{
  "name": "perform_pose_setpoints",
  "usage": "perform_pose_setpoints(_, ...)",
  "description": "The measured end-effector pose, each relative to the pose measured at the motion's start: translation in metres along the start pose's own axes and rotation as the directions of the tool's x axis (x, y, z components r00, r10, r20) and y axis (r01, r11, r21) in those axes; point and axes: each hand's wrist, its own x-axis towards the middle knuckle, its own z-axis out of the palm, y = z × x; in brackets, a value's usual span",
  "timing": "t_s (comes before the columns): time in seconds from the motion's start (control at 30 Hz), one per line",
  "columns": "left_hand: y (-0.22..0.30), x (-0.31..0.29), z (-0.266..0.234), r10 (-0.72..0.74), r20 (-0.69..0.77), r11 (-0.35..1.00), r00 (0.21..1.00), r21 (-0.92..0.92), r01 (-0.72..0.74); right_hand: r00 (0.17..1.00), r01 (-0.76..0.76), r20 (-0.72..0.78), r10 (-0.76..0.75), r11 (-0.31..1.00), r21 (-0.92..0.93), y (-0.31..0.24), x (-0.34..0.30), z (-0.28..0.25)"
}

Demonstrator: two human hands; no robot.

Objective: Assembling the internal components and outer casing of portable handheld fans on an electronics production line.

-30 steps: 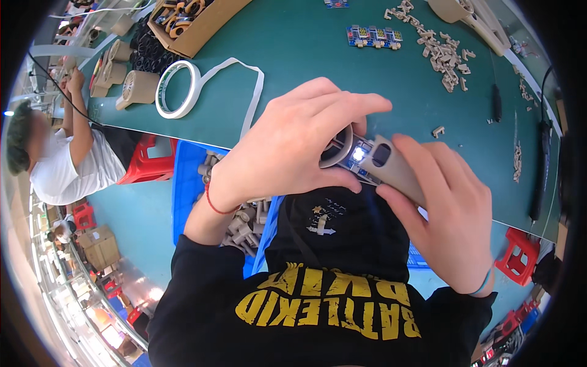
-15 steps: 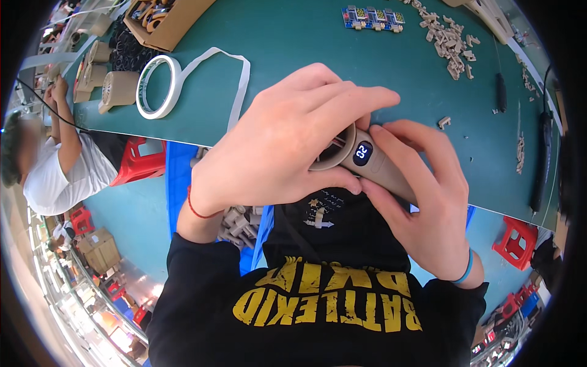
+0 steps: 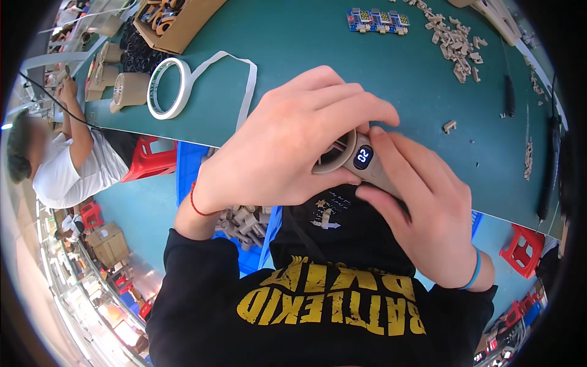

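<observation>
A beige handheld fan (image 3: 375, 175) is held between both hands in front of my chest. Its small oval display (image 3: 363, 157) is lit with white digits. My left hand (image 3: 287, 144) wraps round the ring-shaped head, thumb below and fingers over the top, hiding most of it. On the handle, my right hand (image 3: 431, 205) has its fingers lying along the upper side next to the display, while its thumb sits near the lower edge. The handle's far end is hidden under the right palm.
A white tape roll (image 3: 169, 88) with a loose strip lies left on the green table (image 3: 299, 40). Behind it are beige fan housings (image 3: 130, 90) and a cardboard box (image 3: 177, 30). Circuit boards (image 3: 377, 21) and small beige parts (image 3: 455, 46) lie farther off. A blue bin (image 3: 249, 260) holds beige parts.
The surroundings have shifted slightly right in the view. My right hand has slid a little on the handle, its thumb lower beside the fan. Both hands still hold it; the display stays lit.
</observation>
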Motion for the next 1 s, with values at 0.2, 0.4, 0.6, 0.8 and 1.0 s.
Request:
perform_pose_setpoints(0.2,0.005,-0.001,-0.004,-0.052,0.05,0.999,0.997,0.017,0.052,0.852,-0.421,0.482,0.202,0.812,0.404,0.026,0.012,-0.033)
perform_pose_setpoints(0.4,0.004,0.002,-0.005,-0.042,0.064,0.999,0.997,-0.003,0.042,0.533,-0.786,0.838,0.116,0.433,0.44,0.045,0.024,-0.037)
perform_pose_setpoints(0.6,0.006,0.001,-0.008,-0.055,0.088,0.998,0.995,0.022,0.053,0.563,-0.77,0.82,0.104,0.426,0.475,0.044,0.022,-0.033)
perform_pose_setpoints(0.8,0.004,0.0,-0.006,-0.034,0.142,0.996,0.989,0.085,0.022,0.587,-0.777,0.801,0.123,0.363,0.514,0.043,0.018,-0.027)
perform_pose_setpoints(1.0,0.001,-0.002,0.002,-0.009,0.045,0.994,0.999,0.11,0.004,0.584,-0.784,0.764,0.276,0.436,0.442,0.027,0.021,-0.024)
